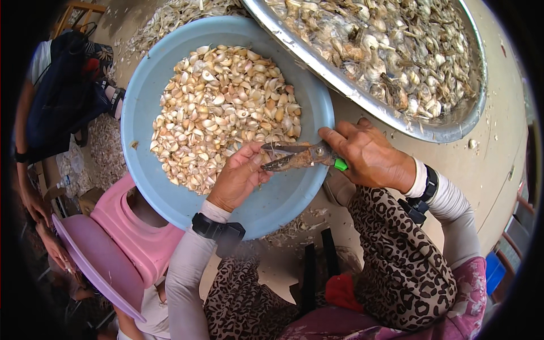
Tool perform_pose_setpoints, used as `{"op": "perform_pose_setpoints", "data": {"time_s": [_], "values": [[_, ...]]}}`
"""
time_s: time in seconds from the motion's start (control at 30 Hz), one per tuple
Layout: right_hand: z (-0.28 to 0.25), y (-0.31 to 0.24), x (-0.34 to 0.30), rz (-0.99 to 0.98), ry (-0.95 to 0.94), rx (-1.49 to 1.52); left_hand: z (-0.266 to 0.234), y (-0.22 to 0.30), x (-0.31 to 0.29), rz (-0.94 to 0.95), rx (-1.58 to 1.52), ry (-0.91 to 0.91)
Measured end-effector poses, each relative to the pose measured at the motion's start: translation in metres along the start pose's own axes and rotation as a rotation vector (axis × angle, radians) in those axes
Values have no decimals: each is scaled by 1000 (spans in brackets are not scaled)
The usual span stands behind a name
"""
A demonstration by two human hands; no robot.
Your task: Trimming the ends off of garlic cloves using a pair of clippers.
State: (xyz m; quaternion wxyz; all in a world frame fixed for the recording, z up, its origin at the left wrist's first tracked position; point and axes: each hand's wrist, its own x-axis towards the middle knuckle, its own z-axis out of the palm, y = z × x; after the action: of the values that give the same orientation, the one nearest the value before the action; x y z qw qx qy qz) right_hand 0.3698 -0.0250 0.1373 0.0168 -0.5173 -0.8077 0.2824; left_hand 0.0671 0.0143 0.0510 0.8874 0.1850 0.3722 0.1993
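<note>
My right hand (pixel 368 153) is wrapped round the handles of pruning shears (pixel 318 153), which have a bright green part near the grip. Their dirt-caked blades point left and stand apart, over the right side of a blue basin (pixel 139 93). At the blade tips, my left hand (pixel 241 174) is closed with its fingers pinched together; what it holds is too small and hidden to make out. Loose garlic cloves (pixel 221 113), cream and pinkish, cover the basin's bottom just beyond my left hand.
A large metal basin (pixel 447 133) of wet, unpeeled garlic (pixel 391 51) stands at the far right. At left are a pink plastic stool (pixel 119 212), a person in a lilac hat (pixel 99 266) and another person in dark clothes (pixel 71 96). Husks (pixel 181 22) litter the floor.
</note>
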Motion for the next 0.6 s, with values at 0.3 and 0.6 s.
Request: {"op": "perform_pose_setpoints", "data": {"time_s": [0.3,0.6], "values": [[-2,-1,1,-38,-37,-71,26,0,-6,-3,-24,-123],[1,-1,0,-42,-59,12,26,-11,-11,1,-61,-105]]}}
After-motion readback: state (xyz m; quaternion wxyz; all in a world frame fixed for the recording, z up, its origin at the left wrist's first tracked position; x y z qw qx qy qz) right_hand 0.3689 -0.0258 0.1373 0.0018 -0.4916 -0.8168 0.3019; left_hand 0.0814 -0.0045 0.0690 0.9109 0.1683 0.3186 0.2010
